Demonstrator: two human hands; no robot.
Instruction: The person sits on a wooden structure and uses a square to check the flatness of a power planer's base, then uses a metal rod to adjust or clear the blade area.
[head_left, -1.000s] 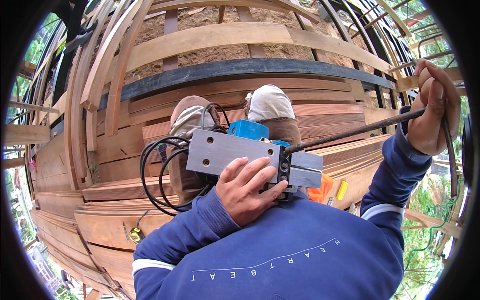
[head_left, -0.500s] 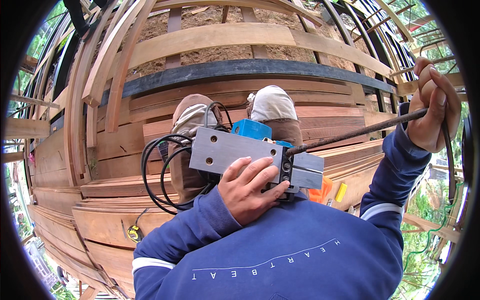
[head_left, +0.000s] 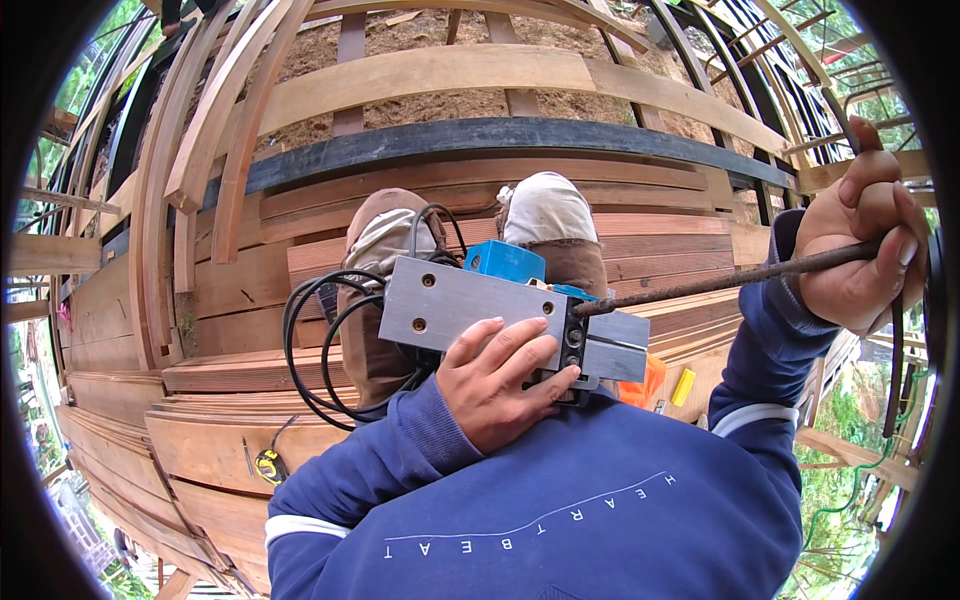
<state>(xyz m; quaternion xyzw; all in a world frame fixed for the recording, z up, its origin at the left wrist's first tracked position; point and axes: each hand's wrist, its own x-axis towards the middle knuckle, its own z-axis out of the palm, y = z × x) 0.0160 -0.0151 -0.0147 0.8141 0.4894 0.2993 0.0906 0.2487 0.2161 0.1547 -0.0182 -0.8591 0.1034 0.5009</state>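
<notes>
Over boards, right fingers grip a rod, seemingly T-shaped.

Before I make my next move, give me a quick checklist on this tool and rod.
1. Left hand steadying the metal plate: ok, fingers lie across it.
2. Right hand on the rod: ok, gripped near its far end.
3. Rod tip properly seated: cannot tell; it reaches the dark bolted strip, but the fit is too small to judge.
4. Black cable clear of the rod: ok, looped on the opposite side.
5. Power disconnected: cannot tell, no plug visible.
</notes>
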